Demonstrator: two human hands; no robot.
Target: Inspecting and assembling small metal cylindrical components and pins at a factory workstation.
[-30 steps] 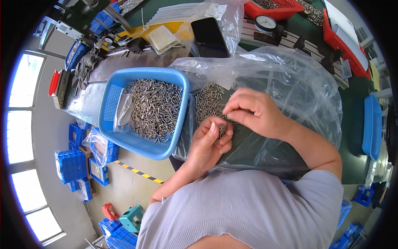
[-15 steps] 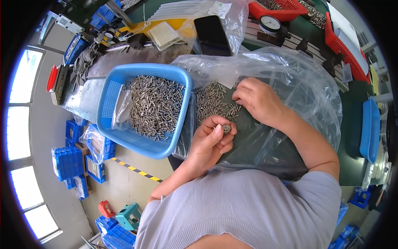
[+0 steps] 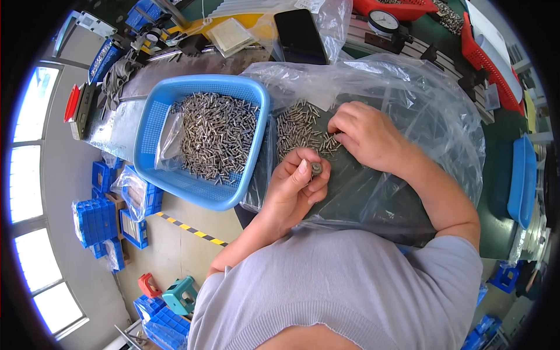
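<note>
My left hand [image 3: 297, 186] is closed around a small round grey metal part [image 3: 317, 169], pinched between thumb and fingers above the dark green table. My right hand [image 3: 367, 135] rests on a loose heap of small silver screws [image 3: 297, 129] spread on a clear plastic bag [image 3: 420, 105], its fingertips touching the screws at the heap's right edge. Left of the heap stands a blue plastic basket [image 3: 153, 125] filled with several more silver screws [image 3: 216, 135]. The two hands are a short way apart.
A black phone [image 3: 300, 36] and a dial gauge [image 3: 384, 22] lie at the back. Red trays [image 3: 487, 55] stand at the far right, a blue tray [image 3: 522, 175] at the right edge. Blue bins [image 3: 96, 216] sit on the floor at left.
My right hand has moved away from my left hand, up and to the right onto the screw heap. My left hand stays shut on the round part.
</note>
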